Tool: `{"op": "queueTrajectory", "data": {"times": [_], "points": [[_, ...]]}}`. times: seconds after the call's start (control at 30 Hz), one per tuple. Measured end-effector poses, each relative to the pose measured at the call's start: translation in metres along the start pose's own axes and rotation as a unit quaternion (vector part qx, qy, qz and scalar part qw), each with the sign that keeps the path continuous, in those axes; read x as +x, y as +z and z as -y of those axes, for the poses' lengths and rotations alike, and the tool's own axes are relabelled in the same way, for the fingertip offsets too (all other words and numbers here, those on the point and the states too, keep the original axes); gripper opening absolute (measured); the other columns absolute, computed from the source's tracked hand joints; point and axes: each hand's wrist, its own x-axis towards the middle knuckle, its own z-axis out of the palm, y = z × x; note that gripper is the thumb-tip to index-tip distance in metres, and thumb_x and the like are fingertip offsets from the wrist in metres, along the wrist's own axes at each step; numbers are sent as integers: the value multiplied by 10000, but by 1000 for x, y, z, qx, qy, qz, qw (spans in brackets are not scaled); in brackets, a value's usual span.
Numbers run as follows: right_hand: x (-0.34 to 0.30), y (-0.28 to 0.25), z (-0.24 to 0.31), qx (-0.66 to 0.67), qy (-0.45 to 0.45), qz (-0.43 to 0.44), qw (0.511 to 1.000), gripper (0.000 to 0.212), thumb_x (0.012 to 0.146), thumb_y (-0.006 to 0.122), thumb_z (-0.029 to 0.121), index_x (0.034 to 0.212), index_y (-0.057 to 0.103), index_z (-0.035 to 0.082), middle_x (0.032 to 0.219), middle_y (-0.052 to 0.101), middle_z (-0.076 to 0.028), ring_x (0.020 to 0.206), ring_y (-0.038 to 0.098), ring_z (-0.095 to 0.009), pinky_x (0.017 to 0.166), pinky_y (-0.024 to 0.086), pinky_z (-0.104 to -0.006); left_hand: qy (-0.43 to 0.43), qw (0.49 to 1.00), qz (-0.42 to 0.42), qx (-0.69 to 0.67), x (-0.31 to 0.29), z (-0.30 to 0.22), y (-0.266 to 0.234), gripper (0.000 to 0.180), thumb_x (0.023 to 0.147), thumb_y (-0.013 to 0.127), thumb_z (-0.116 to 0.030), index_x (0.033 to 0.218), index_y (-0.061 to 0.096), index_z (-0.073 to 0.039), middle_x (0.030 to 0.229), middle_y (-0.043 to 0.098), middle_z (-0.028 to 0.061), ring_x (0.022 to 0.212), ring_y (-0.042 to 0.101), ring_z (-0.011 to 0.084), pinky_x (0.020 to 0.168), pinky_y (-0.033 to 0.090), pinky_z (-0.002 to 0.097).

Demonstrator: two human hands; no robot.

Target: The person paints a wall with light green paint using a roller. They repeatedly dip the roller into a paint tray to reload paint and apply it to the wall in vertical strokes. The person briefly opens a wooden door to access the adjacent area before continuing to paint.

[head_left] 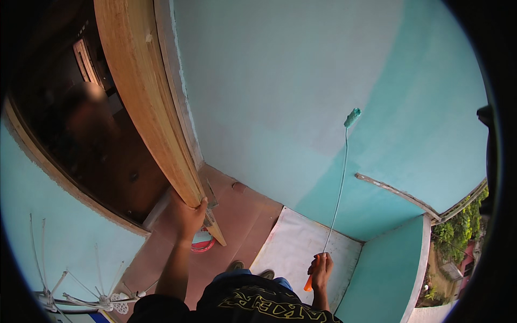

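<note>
Right hand clamped on orange handle of roller; roller up by far wall, contact unclear. Left hand clamped on door. Possible: door swinging, skewing roller; excess paint dripping past white sheet.

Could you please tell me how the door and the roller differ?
The door is broad brown wood; the roller is slim and green-tipped. The left hand grips the door's edge; the right hand grips the roller's orange handle. Each is held by one hand.
</note>
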Motion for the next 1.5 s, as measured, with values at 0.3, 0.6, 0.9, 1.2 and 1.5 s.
{"op": "queueTrajectory", "data": {"times": [0.3, 0.6, 0.9, 1.2, 1.5], "points": [[1, -4, 3, -4, 1, -1, 1000, 399, 1033, 447, 394, 862, 501, 37, 592, 441, -5, 425, 427, -96, 386, 374, -255, 12, 999, 14, 35, 3, -2, -10, 767, 707, 766, -52, 1311, 311, 73, 1177, 477, 267, 1107, 523, 446, 934, 426, 508], [-5, -16, 5, -31, 28, -2, 999, 390, 1036, 428, 401, 892, 517, 50, 604, 442, -5, 426, 405, -97, 389, 352, -262, -71, 996, 13, -51, -1, 23, -28, 733, 668, 710, 28, 1303, 347, 74, 1190, 495, 237, 1117, 549, 365, 961, 443, 432], [-2, -8, 4, -20, 41, -2, 999, 418, 1036, 423, 396, 855, 511, 30, 567, 434, -5, 406, 410, -99, 370, 352, -258, -102, 983, 12, -153, -10, 43, -37, 623, 720, 653, 101, 1274, 368, 92, 1180, 517, 209, 1130, 562, 263, 932, 477, 362], [-2, -10, -11, -22, 30, 13, 999, 400, 1036, 440, 379, 845, 508, 34, 582, 443, 0, 407, 409, -90, 363, 354, -253, -74, 990, -81, -92, -16, 20, -23, 532, 765, 686, 64, 1218, 410, 106, 1128, 578, 232, 1066, 619, 291, 882, 507, 359], [7, -3, -25, 6, 30, 40, 999, 418, 1028, 465, 411, 846, 493, 35, 572, 427, 3, 395, 408, -86, 353, 362, -246, -129, 989, -61, 24, -48, 34, -22, 425, 826, 674, 33, 1187, 465, 115, 1052, 625, 243, 932, 671, 323, 758, 529, 372]]}}
